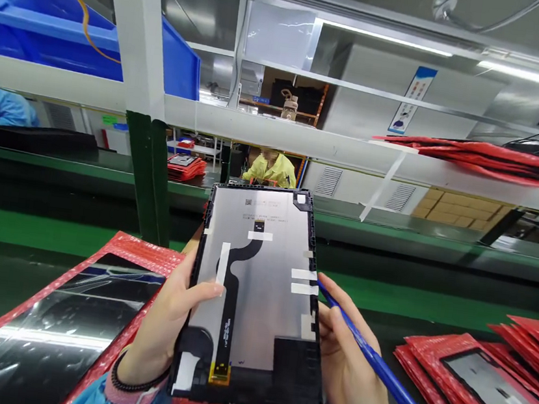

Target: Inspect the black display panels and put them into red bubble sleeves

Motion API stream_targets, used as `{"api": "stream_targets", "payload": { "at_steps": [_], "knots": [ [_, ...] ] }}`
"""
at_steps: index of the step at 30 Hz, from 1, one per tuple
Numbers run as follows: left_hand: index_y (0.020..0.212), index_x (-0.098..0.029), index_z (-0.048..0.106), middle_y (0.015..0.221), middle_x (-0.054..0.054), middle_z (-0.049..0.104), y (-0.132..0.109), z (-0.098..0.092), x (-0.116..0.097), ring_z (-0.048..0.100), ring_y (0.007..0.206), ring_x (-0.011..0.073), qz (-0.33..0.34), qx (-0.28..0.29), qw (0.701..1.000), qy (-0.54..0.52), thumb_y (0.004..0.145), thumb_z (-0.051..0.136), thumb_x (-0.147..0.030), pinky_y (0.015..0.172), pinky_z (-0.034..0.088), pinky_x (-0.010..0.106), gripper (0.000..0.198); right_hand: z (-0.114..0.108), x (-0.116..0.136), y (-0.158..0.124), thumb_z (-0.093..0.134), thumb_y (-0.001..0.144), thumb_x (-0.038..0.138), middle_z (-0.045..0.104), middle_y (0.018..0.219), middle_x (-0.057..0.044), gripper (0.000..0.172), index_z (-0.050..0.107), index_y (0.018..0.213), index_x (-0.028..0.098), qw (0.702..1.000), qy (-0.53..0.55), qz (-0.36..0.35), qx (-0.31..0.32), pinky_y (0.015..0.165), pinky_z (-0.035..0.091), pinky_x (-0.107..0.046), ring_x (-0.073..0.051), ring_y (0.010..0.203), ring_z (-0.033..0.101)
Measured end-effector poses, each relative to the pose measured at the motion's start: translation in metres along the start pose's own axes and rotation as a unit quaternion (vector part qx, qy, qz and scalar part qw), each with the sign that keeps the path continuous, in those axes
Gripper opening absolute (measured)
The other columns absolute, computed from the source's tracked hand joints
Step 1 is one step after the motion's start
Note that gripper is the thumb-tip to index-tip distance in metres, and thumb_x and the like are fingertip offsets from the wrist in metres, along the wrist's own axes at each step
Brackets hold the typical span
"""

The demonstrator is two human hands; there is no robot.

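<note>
I hold a tablet display panel [265, 273] upright in front of me, its silvery back facing me, with a black flex cable and several white tape strips on it. My left hand [164, 320] grips its left edge, thumb pressed on the back. My right hand [350, 369] supports the right edge from behind and pinches a blue pen [377, 363] whose tip rests near the panel's right edge.
A red bubble-wrap bag with a dark panel [52, 326] lies at lower left. A stack of red bags with panels [487, 386] lies at right. More red bags [491, 157] sit on the upper shelf. Blue bins [46, 24] stand upper left. A person in yellow [271, 169] works beyond the green conveyor [440, 249].
</note>
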State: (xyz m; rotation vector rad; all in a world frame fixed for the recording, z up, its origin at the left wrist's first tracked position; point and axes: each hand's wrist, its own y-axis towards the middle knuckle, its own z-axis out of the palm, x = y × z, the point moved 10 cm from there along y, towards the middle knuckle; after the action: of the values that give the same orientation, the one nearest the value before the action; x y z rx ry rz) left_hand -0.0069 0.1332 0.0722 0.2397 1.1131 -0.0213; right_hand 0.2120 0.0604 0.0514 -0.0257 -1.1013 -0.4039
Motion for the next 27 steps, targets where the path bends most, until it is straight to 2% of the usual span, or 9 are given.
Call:
{"api": "stream_targets", "payload": {
  "at_steps": [5, 10, 12, 16, 20, 23, 25, 27],
  "knots": [
    [0.129, -0.026, 0.055, 0.110, 0.001, 0.072, 0.009, -0.008, 0.000, 0.064, 0.106, 0.0264, -0.011, -0.009, 1.000, 0.008, 0.063, 0.077, -0.022, 0.085, 0.052, 0.028, 0.069, 0.005, -0.007, 0.004, 0.073, 0.074, 0.038, 0.076, 0.091, -0.008, 0.034, 0.073, 0.106, 0.025, 1.000, -0.016, 0.008, 0.011, 0.059, 0.057, -0.032, -0.027, 0.079, 0.071],
    [0.128, -0.026, 0.056, 0.114, 0.003, 0.070, 0.013, -0.011, -0.003, 0.063, 0.109, 0.0279, 0.014, 0.015, 0.999, 0.035, 0.062, 0.078, -0.025, 0.094, 0.048, 0.031, 0.069, 0.000, -0.008, 0.001, 0.073, 0.074, 0.038, 0.075, 0.098, -0.007, 0.036, 0.072, 0.107, 0.026, 0.996, -0.085, -0.019, -0.008, 0.067, 0.057, -0.034, -0.027, 0.083, 0.070],
    [0.125, -0.025, 0.058, 0.119, 0.004, 0.068, 0.015, -0.013, -0.002, 0.060, 0.113, 0.0299, 0.030, 0.020, 0.998, 0.046, 0.061, 0.078, -0.024, 0.096, 0.046, 0.033, 0.067, 0.000, -0.005, 0.000, 0.072, 0.075, 0.039, 0.075, 0.098, -0.006, 0.036, 0.070, 0.109, 0.026, 0.990, -0.135, -0.036, -0.019, 0.066, 0.055, -0.033, -0.024, 0.076, 0.068],
    [0.124, -0.023, 0.058, 0.123, 0.005, 0.065, 0.016, -0.015, 0.000, 0.058, 0.116, 0.0318, 0.040, 0.026, 0.997, 0.059, 0.061, 0.076, -0.024, 0.096, 0.047, 0.035, 0.066, 0.004, 0.000, 0.002, 0.066, 0.080, 0.042, 0.074, 0.085, -0.004, 0.039, 0.068, 0.113, 0.023, 0.968, -0.239, -0.071, -0.014, 0.060, 0.052, -0.030, -0.019, 0.061, 0.063],
    [0.125, -0.025, 0.057, 0.128, 0.002, 0.062, 0.015, -0.012, 0.000, 0.053, 0.123, 0.0305, 0.032, 0.028, 0.997, 0.059, 0.064, 0.074, -0.022, 0.098, 0.045, 0.033, 0.063, 0.005, 0.005, 0.002, 0.058, 0.085, 0.045, 0.074, 0.077, -0.003, 0.040, 0.068, 0.115, 0.021, 0.928, -0.359, -0.098, -0.012, 0.050, 0.048, -0.025, -0.016, 0.052, 0.060],
    [0.126, -0.026, 0.057, 0.126, 0.002, 0.063, 0.015, -0.012, -0.001, 0.056, 0.118, 0.0309, 0.023, 0.024, 0.998, 0.050, 0.063, 0.074, -0.021, 0.091, 0.050, 0.033, 0.066, 0.005, 0.006, 0.002, 0.052, 0.088, 0.047, 0.076, 0.095, -0.005, 0.042, 0.067, 0.117, 0.020, 0.908, -0.405, -0.109, -0.005, 0.048, 0.049, -0.024, -0.016, 0.050, 0.063],
    [0.126, -0.026, 0.056, 0.124, 0.003, 0.065, 0.015, -0.011, -0.002, 0.059, 0.113, 0.0306, 0.023, 0.025, 0.998, 0.047, 0.063, 0.075, -0.022, 0.086, 0.051, 0.032, 0.066, 0.006, 0.008, 0.001, 0.051, 0.089, 0.046, 0.074, 0.108, -0.006, 0.042, 0.067, 0.118, 0.019, 0.904, -0.410, -0.122, -0.006, 0.051, 0.052, -0.023, -0.016, 0.055, 0.067],
    [0.126, -0.025, 0.057, 0.122, 0.004, 0.066, 0.015, -0.011, -0.002, 0.062, 0.110, 0.0303, 0.027, 0.028, 0.998, 0.046, 0.063, 0.074, -0.022, 0.084, 0.052, 0.031, 0.066, 0.005, 0.008, 0.001, 0.052, 0.089, 0.045, 0.072, 0.111, -0.006, 0.041, 0.067, 0.117, 0.019, 0.904, -0.408, -0.128, -0.007, 0.052, 0.052, -0.023, -0.017, 0.059, 0.069]
  ]
}}
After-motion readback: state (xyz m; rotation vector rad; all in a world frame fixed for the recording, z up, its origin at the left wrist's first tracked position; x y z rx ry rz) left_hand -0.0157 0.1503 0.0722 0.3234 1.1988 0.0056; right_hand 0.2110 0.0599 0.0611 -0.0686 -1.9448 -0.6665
